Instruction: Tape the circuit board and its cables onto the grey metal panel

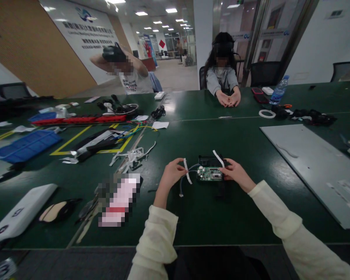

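Strip (188,177) in left hand (172,174), possibly tape

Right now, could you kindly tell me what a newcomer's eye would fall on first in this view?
Probably the green circuit board near the centre, with the right hand at its right end and the left hand pinching a white strip off to its left. Next might come the large pale grey panel lying at the right, then the blue tray at the far left.
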`<action>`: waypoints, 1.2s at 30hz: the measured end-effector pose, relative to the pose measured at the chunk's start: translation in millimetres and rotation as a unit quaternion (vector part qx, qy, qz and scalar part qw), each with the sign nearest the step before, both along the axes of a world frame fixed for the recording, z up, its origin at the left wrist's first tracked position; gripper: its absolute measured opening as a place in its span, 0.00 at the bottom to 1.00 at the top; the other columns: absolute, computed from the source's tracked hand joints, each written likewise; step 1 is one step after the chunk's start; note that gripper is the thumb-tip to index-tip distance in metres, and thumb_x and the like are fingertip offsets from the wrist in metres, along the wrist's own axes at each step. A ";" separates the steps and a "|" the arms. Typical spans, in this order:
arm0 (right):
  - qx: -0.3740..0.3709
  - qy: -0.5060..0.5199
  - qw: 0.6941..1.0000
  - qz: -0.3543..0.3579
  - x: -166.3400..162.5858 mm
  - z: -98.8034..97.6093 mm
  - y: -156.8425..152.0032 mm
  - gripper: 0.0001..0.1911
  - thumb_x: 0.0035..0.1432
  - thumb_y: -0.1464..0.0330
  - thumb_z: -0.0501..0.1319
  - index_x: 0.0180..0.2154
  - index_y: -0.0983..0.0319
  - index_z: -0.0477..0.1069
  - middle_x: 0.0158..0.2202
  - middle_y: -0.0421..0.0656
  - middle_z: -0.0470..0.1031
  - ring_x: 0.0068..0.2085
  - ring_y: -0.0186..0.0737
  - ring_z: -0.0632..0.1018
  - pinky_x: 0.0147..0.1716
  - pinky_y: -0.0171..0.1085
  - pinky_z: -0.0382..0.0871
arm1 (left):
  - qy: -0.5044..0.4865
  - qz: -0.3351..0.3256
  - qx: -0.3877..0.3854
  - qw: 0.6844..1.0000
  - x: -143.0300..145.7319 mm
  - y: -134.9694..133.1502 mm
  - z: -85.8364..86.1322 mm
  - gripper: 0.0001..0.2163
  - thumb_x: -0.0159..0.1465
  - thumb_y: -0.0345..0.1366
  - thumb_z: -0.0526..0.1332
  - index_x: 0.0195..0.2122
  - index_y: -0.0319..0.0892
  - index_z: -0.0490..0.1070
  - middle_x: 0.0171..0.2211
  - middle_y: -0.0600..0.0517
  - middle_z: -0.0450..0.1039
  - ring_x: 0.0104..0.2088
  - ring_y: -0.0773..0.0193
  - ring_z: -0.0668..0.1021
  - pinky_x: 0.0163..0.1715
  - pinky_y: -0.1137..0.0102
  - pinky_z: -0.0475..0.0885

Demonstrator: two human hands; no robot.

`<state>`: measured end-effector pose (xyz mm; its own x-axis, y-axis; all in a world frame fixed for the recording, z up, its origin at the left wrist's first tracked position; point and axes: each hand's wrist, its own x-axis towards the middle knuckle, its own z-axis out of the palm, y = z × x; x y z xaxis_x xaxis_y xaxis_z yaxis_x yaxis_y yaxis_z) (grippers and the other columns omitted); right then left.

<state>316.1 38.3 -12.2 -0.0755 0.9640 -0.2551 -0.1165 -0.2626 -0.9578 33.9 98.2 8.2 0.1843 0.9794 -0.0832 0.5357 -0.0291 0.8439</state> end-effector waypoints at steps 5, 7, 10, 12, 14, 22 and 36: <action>0.015 -0.001 1.000 0.027 -32.8 -3.4 22.9 0.32 0.46 0.64 0.71 0.53 0.58 0.65 0.36 0.43 0.77 0.36 0.43 0.79 0.31 0.41 0.80 | 0.089 0.049 0.041 0.994 -24.2 9.2 10.6 0.23 0.47 0.31 0.66 0.47 0.44 0.70 0.29 0.54 0.77 0.30 0.62 0.78 0.31 0.71 0.70; 0.038 -0.005 0.999 0.033 -41.0 -7.4 30.4 0.26 0.48 0.62 0.70 0.49 0.58 0.69 0.35 0.43 0.77 0.33 0.41 0.79 0.28 0.39 0.79 | 0.128 0.071 0.066 0.987 -30.2 4.1 11.3 0.24 0.49 0.30 0.65 0.48 0.44 0.69 0.36 0.52 0.77 0.31 0.63 0.78 0.33 0.70 0.71; 0.076 -0.065 0.994 0.033 -41.7 -9.7 34.2 0.22 0.52 0.58 0.66 0.48 0.58 0.71 0.37 0.44 0.76 0.27 0.36 0.77 0.23 0.35 0.76 | 0.178 0.090 0.088 0.976 -34.0 -6.1 7.4 0.26 0.54 0.29 0.63 0.54 0.42 0.63 0.47 0.46 0.73 0.31 0.65 0.77 0.37 0.69 0.71; 0.102 -0.148 0.983 0.022 -31.8 -7.0 32.4 0.24 0.54 0.55 0.63 0.51 0.58 0.71 0.42 0.46 0.75 0.25 0.34 0.77 0.19 0.33 0.73 | 0.209 0.092 0.095 0.969 -34.7 -10.6 4.7 0.26 0.57 0.30 0.61 0.57 0.40 0.59 0.49 0.43 0.70 0.33 0.64 0.77 0.40 0.67 0.71; 0.122 -0.227 0.966 0.004 -12.1 -2.2 29.6 0.26 0.55 0.54 0.61 0.53 0.57 0.69 0.48 0.47 0.73 0.24 0.32 0.76 0.18 0.33 0.70 | 0.239 0.089 0.100 0.962 -34.9 -12.9 4.3 0.26 0.59 0.33 0.60 0.59 0.37 0.56 0.49 0.41 0.70 0.36 0.61 0.78 0.42 0.66 0.71; 0.148 -0.540 0.807 -0.188 162.7 -10.4 32.3 0.22 0.57 0.60 0.57 0.50 0.65 0.70 0.46 0.52 0.74 0.40 0.45 0.77 0.44 0.44 0.68 | 0.282 0.064 0.178 0.941 -9.3 -27.0 37.4 0.25 0.63 0.37 0.57 0.60 0.38 0.56 0.52 0.39 0.67 0.50 0.51 0.73 0.50 0.60 0.68; 0.033 -0.670 0.666 -0.327 256.4 -60.8 24.1 0.17 0.56 0.62 0.53 0.40 0.62 0.77 0.40 0.54 0.75 0.38 0.49 0.72 0.34 0.43 0.60 | 0.217 -0.127 0.289 0.924 121.0 -17.9 10.8 0.17 0.66 0.33 0.53 0.56 0.42 0.62 0.57 0.43 0.63 0.57 0.52 0.67 0.55 0.54 0.63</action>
